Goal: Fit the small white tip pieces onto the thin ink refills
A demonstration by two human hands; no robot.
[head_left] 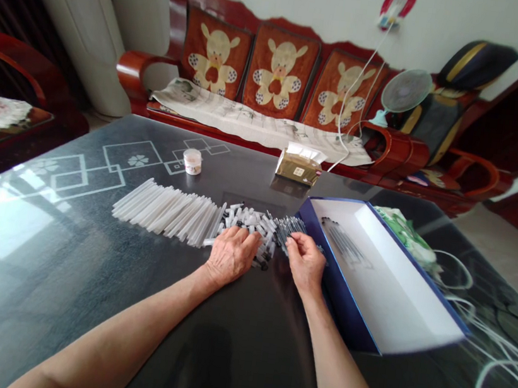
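Two bare forearms (141,325) lie nearest, reaching over the near part of a dark, glossy table (161,359). The left hand (233,255) is palm down, fingers curled onto the near side of a heap of small caps (252,218), translucent with some black ones among them. Its fingertips are hidden; whether it grips a cap cannot be told. The right hand (305,265) has thumb and forefinger drawn close together at the near side of a bundle of thin dark rods (287,224). Whether a rod is pinched there cannot be told. The rods lie just beyond its fingertips, and the caps lie between the rods and the row of tubes.

The whitish tubes (168,211) lie side by side, left of the left hand, toward the table's left edge. Just right of the right hand stands an open blue box (390,281) with a white interior; further thin dark pieces lie in its left part. A green-and-white packet (404,235) and white cables (499,362) lie beyond it, toward the table's right edge. Near the far edge stand a small round tub (192,163), left, and a tissue box (297,167), right of it.
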